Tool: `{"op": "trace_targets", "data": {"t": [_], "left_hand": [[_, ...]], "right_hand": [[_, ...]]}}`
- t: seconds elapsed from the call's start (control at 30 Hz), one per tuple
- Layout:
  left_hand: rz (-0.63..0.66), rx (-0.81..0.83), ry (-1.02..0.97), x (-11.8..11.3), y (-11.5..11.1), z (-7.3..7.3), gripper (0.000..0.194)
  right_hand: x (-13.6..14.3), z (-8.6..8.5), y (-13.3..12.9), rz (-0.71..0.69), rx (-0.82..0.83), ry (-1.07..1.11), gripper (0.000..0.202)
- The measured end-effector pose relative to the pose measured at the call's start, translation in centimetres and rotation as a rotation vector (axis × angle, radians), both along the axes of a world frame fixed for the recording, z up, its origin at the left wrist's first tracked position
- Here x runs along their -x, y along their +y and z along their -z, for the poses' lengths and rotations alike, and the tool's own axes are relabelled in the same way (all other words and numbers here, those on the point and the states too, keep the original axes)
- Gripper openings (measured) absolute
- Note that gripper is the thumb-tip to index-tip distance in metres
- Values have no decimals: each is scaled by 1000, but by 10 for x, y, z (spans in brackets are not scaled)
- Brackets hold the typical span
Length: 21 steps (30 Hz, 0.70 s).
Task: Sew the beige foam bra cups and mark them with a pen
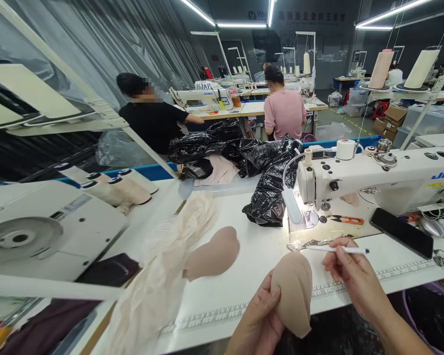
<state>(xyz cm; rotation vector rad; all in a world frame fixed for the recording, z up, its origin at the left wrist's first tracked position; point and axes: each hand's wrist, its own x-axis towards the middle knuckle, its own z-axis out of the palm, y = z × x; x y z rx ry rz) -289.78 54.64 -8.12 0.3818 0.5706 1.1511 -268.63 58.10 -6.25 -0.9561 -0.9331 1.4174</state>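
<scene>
My left hand (262,310) is closed around the edge of a beige moulded fabric cup (293,293), thumb on its near side, above the table's front edge. To its right, my right hand (350,266) pinches a slim white pen (340,250), its thin end pointing left toward the cup, apart from it. A second beige cup-shaped piece (214,252) lies flat on the white table (244,276). Beside that piece stretches a crumpled length of pale cream fabric (163,276).
A white sewing machine (377,172) stands at the right, with orange-handled snips (346,220) and a black phone (403,231) near it. Black plastic bags (268,197) lie behind. Thread cones (122,190) rest at left. A printed ruler strip (403,270) runs along the front edge. Two people sit beyond.
</scene>
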Motion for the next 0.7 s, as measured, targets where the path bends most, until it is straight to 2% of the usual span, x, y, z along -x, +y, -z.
{"op": "trace_targets", "data": {"t": [0.1,0.17,0.47,0.57,0.7], "left_hand": [[7,17,-62,-4,2,-11,51],[0,33,-109,-4,4,-14,53],[-38,153,-155,11,5,-4,61],[-43,143,-140,10,4,-6,58],[-34,91,-30,6,1,-12,48]], "right_hand": [[10,1,-4,-91,13,-90,38],[16,2,-4,-110,32,-62,39],[19,0,8,-66,69,88,40],[19,-2,6,-81,68,89,40],[20,-4,-1,-163,39,-16,38]]}}
